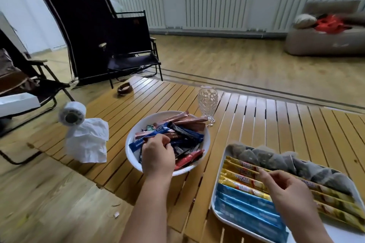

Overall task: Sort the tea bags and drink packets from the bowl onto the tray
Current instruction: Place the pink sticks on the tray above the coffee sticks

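Tray (pixel 215 199) of yellow and blue packets, right hand (pixel 286 189) pinching one, left hand (pixel 158 156) curled among bowl's (pixel 206 144) sticks

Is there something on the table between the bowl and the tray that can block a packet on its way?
Nothing visible does. Bare table slats lie between the bowl and the tray. The glass stands behind the bowl, off that path.
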`<action>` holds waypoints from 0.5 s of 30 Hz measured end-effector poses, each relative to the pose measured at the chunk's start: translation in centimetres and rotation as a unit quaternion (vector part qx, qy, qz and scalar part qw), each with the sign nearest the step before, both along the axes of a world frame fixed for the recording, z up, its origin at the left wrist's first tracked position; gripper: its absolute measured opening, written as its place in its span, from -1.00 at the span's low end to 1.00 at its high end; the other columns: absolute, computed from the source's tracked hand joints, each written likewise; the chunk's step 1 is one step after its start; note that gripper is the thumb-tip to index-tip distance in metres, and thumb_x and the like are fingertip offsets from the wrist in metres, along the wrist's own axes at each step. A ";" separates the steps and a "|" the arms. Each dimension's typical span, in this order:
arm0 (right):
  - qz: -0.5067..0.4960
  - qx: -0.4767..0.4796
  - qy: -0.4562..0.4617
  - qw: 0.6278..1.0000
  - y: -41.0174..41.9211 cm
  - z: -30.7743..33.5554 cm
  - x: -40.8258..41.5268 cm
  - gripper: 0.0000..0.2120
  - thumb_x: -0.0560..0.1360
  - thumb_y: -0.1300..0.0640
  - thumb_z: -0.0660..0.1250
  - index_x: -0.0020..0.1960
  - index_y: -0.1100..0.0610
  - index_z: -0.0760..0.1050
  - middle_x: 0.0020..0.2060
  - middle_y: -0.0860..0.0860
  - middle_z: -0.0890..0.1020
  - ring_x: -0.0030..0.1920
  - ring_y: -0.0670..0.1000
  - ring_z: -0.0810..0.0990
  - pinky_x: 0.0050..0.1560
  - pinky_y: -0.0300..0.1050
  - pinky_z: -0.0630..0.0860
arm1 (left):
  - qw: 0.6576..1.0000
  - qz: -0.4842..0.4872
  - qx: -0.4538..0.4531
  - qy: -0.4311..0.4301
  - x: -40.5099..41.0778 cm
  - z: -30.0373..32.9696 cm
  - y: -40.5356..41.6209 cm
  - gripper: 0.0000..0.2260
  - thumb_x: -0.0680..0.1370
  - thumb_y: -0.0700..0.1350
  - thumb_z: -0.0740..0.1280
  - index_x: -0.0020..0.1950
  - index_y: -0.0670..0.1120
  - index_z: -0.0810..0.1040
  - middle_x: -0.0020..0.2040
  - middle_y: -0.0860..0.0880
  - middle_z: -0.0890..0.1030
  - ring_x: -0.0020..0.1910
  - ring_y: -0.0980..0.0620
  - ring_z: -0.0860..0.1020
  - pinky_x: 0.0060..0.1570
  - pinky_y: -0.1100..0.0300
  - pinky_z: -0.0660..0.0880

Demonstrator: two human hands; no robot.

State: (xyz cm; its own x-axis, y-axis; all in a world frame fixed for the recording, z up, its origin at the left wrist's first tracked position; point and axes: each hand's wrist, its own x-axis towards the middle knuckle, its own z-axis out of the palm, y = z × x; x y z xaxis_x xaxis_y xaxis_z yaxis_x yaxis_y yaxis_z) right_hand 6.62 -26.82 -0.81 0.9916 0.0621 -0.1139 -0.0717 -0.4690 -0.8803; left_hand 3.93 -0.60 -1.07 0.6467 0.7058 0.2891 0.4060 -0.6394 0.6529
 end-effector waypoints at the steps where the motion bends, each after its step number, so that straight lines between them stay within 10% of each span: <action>1: 0.006 0.017 -0.004 1.000 0.6 0.1 0.1 -0.82 0.50 -0.01 0.35 -0.18 0.07 0.57 -0.27 0.02 0.64 -0.18 0.02 0.58 -0.32 -0.14 0.47 | 1.000 0.007 0.005 0.000 0.0 -0.5 0.2 -0.87 0.57 -0.17 0.32 0.09 -0.07 0.60 0.05 -0.07 0.64 0.07 -0.06 0.55 0.07 0.00 0.57; 9: 0.009 0.065 -0.046 0.997 3.7 0.0 1.1 -0.81 0.50 0.05 0.37 -0.24 0.12 0.58 -0.34 0.06 0.63 -0.24 0.05 0.59 -0.29 -0.17 0.43 | 0.996 -0.063 0.067 -0.022 5.4 -0.5 0.6 -0.83 0.54 -0.18 0.34 0.12 -0.05 0.54 0.04 -0.01 0.58 0.07 0.01 0.53 0.06 0.13 0.56; 15: 0.003 0.078 -0.058 0.995 4.0 -0.7 1.8 -0.81 0.46 0.08 0.41 -0.29 0.12 0.57 -0.41 0.04 0.63 -0.27 0.06 0.61 -0.27 -0.16 0.47 | 0.907 -0.128 0.090 0.390 14.2 2.7 6.2 -0.54 0.45 -0.09 0.38 0.33 -0.08 0.39 0.19 -0.10 0.49 0.19 -0.08 0.43 0.16 0.03 0.43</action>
State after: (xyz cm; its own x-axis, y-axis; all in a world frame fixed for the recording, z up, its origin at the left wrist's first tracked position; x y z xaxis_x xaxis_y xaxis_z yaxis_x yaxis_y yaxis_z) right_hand 8.44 -22.80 -1.53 0.9971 0.0751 0.0119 0.0359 -0.3264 -0.9445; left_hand 18.11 5.56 1.67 0.8400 0.4906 -0.2316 0.5231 -0.8457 0.1056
